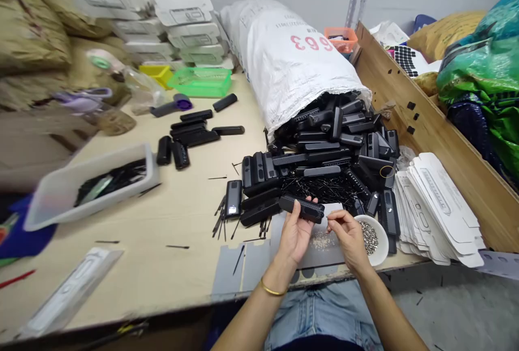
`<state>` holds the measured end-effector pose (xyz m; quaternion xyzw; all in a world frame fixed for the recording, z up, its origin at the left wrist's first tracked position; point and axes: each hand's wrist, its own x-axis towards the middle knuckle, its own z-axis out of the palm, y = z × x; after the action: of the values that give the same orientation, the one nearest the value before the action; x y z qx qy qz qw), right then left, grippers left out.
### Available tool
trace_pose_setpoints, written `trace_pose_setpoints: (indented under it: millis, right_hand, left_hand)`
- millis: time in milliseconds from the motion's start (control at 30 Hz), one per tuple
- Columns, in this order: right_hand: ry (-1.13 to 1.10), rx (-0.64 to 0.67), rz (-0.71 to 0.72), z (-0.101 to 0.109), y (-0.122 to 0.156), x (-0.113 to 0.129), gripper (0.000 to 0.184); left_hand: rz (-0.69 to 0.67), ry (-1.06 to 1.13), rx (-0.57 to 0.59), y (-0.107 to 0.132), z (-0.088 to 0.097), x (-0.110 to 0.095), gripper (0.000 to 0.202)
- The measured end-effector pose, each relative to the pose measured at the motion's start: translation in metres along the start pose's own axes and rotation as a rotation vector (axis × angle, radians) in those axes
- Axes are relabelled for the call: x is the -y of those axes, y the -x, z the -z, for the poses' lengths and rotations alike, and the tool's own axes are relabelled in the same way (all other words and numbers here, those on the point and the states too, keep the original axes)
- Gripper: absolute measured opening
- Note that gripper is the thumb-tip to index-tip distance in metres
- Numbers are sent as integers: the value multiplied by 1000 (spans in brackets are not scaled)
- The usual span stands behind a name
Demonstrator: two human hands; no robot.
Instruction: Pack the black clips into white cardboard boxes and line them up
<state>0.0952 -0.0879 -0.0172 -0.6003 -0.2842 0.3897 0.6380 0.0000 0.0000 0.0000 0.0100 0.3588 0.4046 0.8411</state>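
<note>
My left hand is wrapped round a long black plastic casing with a ribbed-looking top, its right end towards my other hand. Close to that end, my right hand has thumb and forefinger pinched together; whatever is between them is too small to make out. Below both hands lies a grey mat with a scatter of tiny pale bits. Beside my right hand stands a white bowl of small shiny metal parts. A heap of similar black casings and thin black sticks lies beyond.
A big white sack spills casings onto the table. Flat white cartons lie at right along a wooden board. At left are a white tray, a green tray and stacked white packs.
</note>
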Motion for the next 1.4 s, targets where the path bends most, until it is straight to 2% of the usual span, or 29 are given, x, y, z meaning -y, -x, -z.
trace_pose_setpoints:
  millis: [100, 267, 367, 467, 567, 700, 833, 967, 1067, 1167, 1233, 1333, 1367, 1400]
  right_hand:
    - [-1, 28, 38, -17, -4, 1, 13]
    - [102, -65, 118, -27, -3, -3, 12]
    - [245, -99, 212, -29, -2, -4, 10]
    - [366, -112, 364, -27, -3, 0, 9]
    - [432, -84, 474, -24, -5, 4, 9]
    - [455, -32, 551, -20, -6, 8, 11]
    - [366, -30, 509, -20, -1, 3, 11]
    - [283, -31, 299, -17, 7, -11, 12]
    - [267, -67, 181, -7, 10, -19, 19]
    - [341, -93, 206, 7, 10, -19, 15]
    - [422, -102, 252, 17, 10, -14, 13]
    - [506, -152, 312, 28, 10, -7, 13]
    - [522, -172, 326, 30, 10, -4, 13]
    - [542, -180, 337, 33, 9, -3, 13]
  left_hand:
    - [2, 47, -23, 3, 3, -7, 18]
    - [10, 91, -28, 5, 4, -15, 20]
    - [9, 90, -27, 7, 4, -16, 21]
    - [-3, 85, -22, 9, 3, -16, 21]
    - [-21, 74, -4, 10, 3, -16, 21]
    - [-47, 40, 3, 10, 5, -12, 21]
    - [-26, 8, -18, 14, 10, -7, 21]
    - [-41, -13, -15, 15, 13, -5, 19]
    - [-92, -43, 31, 17, 9, -8, 18]
    - [-148, -130, 109, 27, 4, -19, 26]
    - [-270, -244, 214, 36, 8, -27, 33]
    - [-534, -589, 466, 42, 27, -29, 38]
    - [-569, -752, 530, 39, 36, -26, 34]
    - [-556, -908, 545, 35, 44, -23, 28]
